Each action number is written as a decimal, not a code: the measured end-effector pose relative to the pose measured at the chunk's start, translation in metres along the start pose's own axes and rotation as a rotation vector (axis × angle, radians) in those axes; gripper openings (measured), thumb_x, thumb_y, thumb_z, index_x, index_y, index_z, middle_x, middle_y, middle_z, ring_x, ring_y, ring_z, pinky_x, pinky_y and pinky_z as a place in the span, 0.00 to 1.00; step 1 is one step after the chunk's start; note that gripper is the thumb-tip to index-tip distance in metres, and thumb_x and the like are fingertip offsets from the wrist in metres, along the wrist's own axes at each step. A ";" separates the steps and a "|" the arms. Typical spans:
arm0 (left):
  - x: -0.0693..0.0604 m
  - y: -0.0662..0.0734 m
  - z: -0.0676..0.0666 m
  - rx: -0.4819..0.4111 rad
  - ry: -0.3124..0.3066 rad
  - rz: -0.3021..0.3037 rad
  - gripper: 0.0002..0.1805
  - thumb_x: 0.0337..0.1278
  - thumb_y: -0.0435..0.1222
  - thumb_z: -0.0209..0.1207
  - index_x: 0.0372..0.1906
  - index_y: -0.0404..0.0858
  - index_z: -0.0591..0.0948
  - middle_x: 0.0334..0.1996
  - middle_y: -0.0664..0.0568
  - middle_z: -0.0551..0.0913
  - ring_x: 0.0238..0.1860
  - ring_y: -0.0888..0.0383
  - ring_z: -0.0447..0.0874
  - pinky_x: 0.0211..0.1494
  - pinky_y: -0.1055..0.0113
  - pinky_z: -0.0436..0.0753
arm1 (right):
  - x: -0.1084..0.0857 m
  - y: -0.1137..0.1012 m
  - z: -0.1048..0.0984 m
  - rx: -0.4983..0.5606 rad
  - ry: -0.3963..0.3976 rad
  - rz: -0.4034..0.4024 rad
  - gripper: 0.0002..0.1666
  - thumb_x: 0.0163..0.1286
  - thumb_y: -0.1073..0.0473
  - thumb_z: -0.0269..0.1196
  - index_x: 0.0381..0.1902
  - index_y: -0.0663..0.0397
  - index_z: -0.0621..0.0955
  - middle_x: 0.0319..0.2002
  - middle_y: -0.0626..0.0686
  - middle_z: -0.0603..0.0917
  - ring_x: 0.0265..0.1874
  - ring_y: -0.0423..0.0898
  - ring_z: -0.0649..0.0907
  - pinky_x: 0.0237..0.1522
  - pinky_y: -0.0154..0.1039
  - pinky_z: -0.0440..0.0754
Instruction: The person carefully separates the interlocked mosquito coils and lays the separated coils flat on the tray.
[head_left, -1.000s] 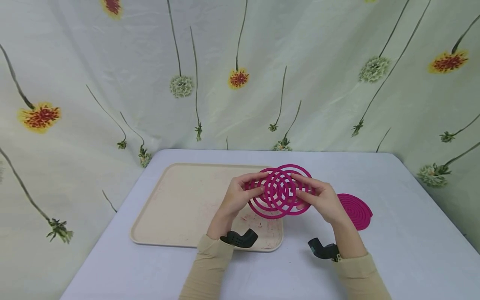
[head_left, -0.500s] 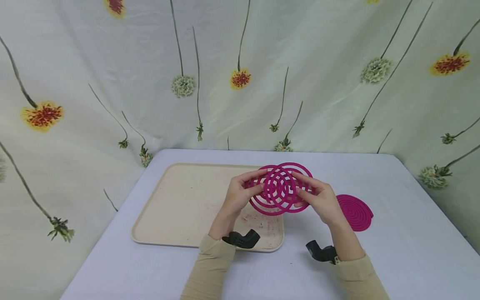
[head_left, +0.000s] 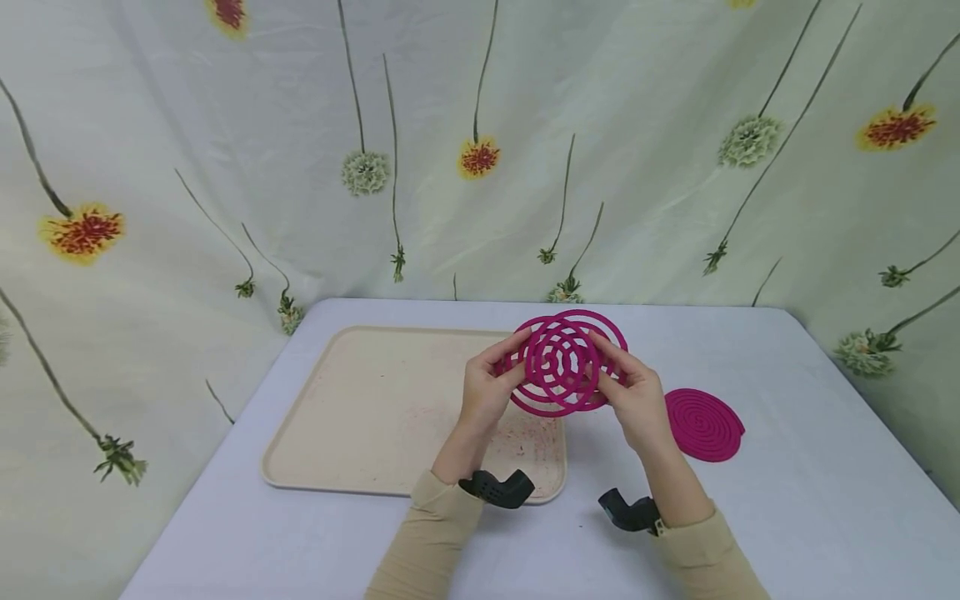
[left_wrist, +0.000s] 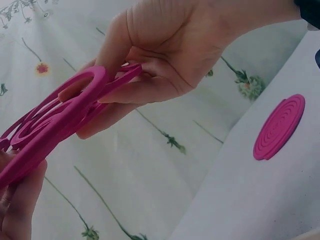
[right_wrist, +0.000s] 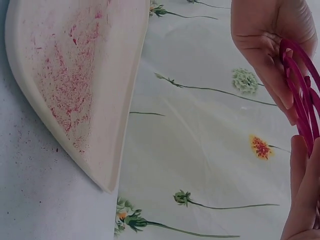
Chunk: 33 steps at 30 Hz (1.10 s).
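Observation:
Two overlapping magenta openwork ring pieces (head_left: pixel 561 410) are held up above the tray's right edge in the head view. The left hand (head_left: pixel 482 392) pinches their left side between thumb and fingers, and the right hand (head_left: pixel 639 404) grips the right side likewise. In the left wrist view the pieces (left_wrist: pixel 60 125) appear nearly edge-on, between the right hand (left_wrist: pixel 170 45) above and the left hand's fingers (left_wrist: pixel 25 205) at lower left. The right wrist view shows them (right_wrist: pixel 306 95) between the left hand (right_wrist: pixel 272 45) and the right hand (right_wrist: pixel 305 195).
A beige tray (head_left: pixel 375 400) with reddish specks lies left of and below the hands. A flat magenta spiral disc (head_left: pixel 705 425) rests on the white table (head_left: pixel 817 467), right of the right hand. A flower-patterned cloth (head_left: pixel 645 108) hangs behind the table.
Both hands have risen slightly and drawn closer together with the ring pieces, which now overlap more. More of the flat disc's left edge shows beside the right forearm.

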<state>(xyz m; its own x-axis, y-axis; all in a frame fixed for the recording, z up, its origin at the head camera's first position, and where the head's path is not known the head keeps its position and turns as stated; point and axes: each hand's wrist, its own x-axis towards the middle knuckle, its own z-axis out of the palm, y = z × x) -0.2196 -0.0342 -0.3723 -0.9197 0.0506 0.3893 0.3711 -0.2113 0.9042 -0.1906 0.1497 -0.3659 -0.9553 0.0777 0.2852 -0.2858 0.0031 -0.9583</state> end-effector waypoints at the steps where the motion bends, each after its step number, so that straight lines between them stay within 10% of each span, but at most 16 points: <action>1: 0.000 0.000 0.000 -0.008 0.002 0.000 0.19 0.55 0.23 0.59 0.54 0.28 0.77 0.51 0.39 0.79 0.43 0.51 0.83 0.45 0.63 0.82 | 0.000 0.000 0.000 -0.002 0.004 0.004 0.27 0.65 0.69 0.60 0.63 0.59 0.72 0.52 0.55 0.76 0.39 0.38 0.83 0.37 0.35 0.83; 14: -0.001 -0.004 0.005 -0.066 0.037 -0.044 0.20 0.58 0.26 0.59 0.57 0.32 0.76 0.54 0.44 0.78 0.51 0.49 0.80 0.48 0.63 0.80 | 0.001 0.000 0.000 0.042 0.111 0.032 0.27 0.67 0.68 0.58 0.64 0.53 0.72 0.56 0.54 0.75 0.44 0.40 0.82 0.40 0.36 0.82; 22: 0.006 0.002 -0.039 -0.030 -0.571 -0.157 0.18 0.53 0.27 0.62 0.46 0.20 0.74 0.35 0.44 0.84 0.34 0.60 0.83 0.37 0.68 0.83 | 0.003 -0.007 -0.048 -0.156 -0.421 0.028 0.16 0.65 0.67 0.60 0.50 0.71 0.76 0.41 0.56 0.79 0.33 0.44 0.82 0.36 0.38 0.84; 25: 0.006 0.005 -0.042 0.013 -0.700 -0.188 0.16 0.52 0.24 0.61 0.46 0.21 0.74 0.36 0.44 0.85 0.37 0.57 0.84 0.39 0.64 0.84 | 0.005 -0.006 -0.055 -0.195 -0.587 0.066 0.17 0.64 0.65 0.61 0.50 0.67 0.77 0.44 0.63 0.79 0.35 0.48 0.83 0.37 0.42 0.84; 33: 0.005 0.005 -0.034 0.050 -0.545 -0.203 0.18 0.52 0.23 0.59 0.50 0.23 0.75 0.42 0.32 0.82 0.38 0.52 0.85 0.41 0.58 0.84 | 0.005 -0.008 -0.051 -0.210 -0.458 0.060 0.24 0.64 0.65 0.62 0.57 0.67 0.75 0.48 0.67 0.79 0.35 0.48 0.85 0.38 0.41 0.84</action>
<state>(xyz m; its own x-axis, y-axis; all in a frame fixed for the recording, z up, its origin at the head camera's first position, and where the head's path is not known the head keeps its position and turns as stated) -0.2262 -0.0681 -0.3716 -0.7795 0.5828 0.2296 0.2119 -0.0996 0.9722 -0.1896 0.2007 -0.3577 -0.9182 -0.3609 0.1633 -0.2527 0.2161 -0.9431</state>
